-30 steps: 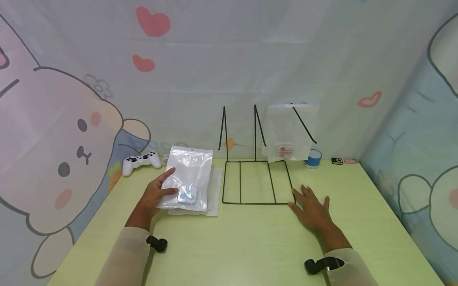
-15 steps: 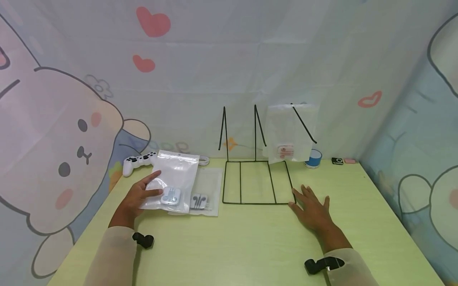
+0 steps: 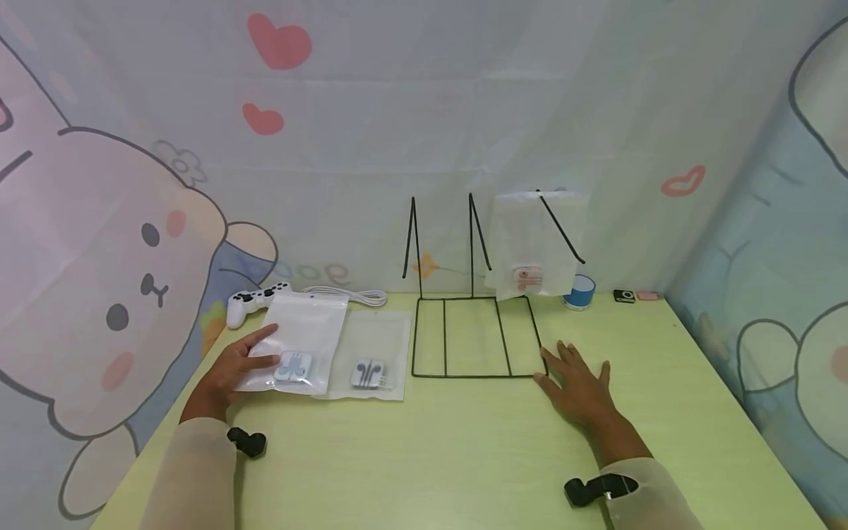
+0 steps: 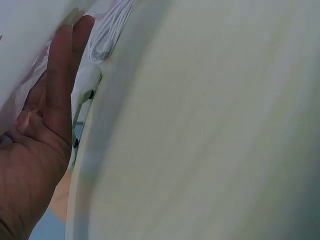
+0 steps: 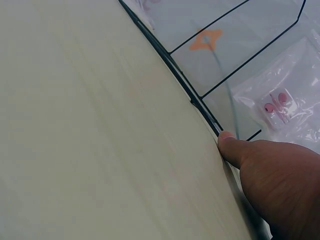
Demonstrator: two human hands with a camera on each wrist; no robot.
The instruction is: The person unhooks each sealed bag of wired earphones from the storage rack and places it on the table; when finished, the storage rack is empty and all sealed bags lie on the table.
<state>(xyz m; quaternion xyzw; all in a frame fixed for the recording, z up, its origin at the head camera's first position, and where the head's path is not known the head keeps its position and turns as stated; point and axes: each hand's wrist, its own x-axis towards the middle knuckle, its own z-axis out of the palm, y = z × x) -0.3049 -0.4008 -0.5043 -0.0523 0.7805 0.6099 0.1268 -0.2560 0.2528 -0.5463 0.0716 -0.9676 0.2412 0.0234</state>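
My left hand (image 3: 228, 368) grips the left edge of a clear zip bag (image 3: 308, 324) holding a boxed set of pale blue earphones (image 3: 293, 366). The bag's right side overlaps a second zip bag (image 3: 380, 335), which lies flat with dark-grey boxed earphones (image 3: 368, 374) inside. My right hand (image 3: 583, 394) has its fingers spread at the front right corner of a black wire rack (image 3: 477, 377). In the right wrist view, the thumb (image 5: 235, 147) touches the rack's rod. A third zip bag (image 3: 517, 232) with pink earphones (image 3: 528, 278) hangs on the rack's right prong.
At the back left are a white game controller (image 3: 255, 300) and a coiled white cable (image 3: 364, 297). A blue-and-white cylinder (image 3: 580, 293) stands behind the rack's right side. Farther right lie a small black device (image 3: 623, 296) and a pink one (image 3: 648, 296).
My left hand has moved left and lower with its zip bag, uncovering most of the second bag and the white cable. My right hand stays at the rack corner.
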